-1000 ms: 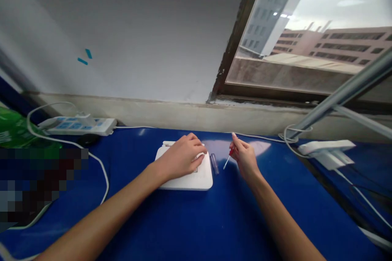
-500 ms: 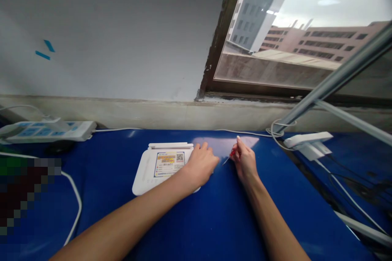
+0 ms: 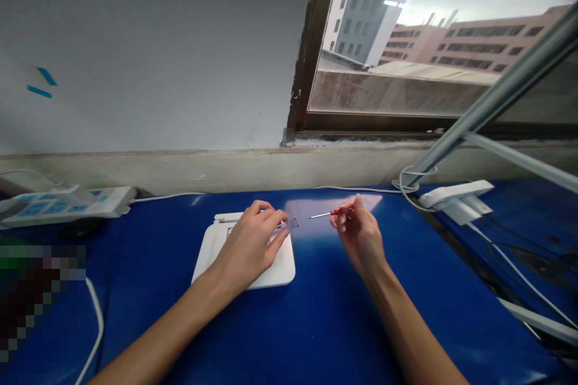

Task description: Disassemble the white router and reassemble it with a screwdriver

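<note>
My left hand (image 3: 255, 237) is closed over the white router (image 3: 275, 271), pinching a small clear plastic piece (image 3: 292, 224), tube-like, between thumb and fingers. Its far end pokes out to the right; the rest is hidden by the fingers. To the right, my right hand (image 3: 360, 231) grips a thin screwdriver (image 3: 335, 212) with a red handle and a metal shaft. The shaft points left at the clear piece, and a small gap separates the two. Most of the router's printed label is covered by my left hand.
On the left lies a white power strip (image 3: 121, 200) with plugs in it. Another power strip (image 3: 458, 195) sits at the right beside a metal pole (image 3: 478, 99) wrapped with white cable. The blue tabletop (image 3: 316, 325) meets the wall below a window. A blurred patch covers the lower left.
My left hand has moved left over the router and now shows the clear piece in its fingers. The screwdriver has swung from pointing down-left to nearly level.
</note>
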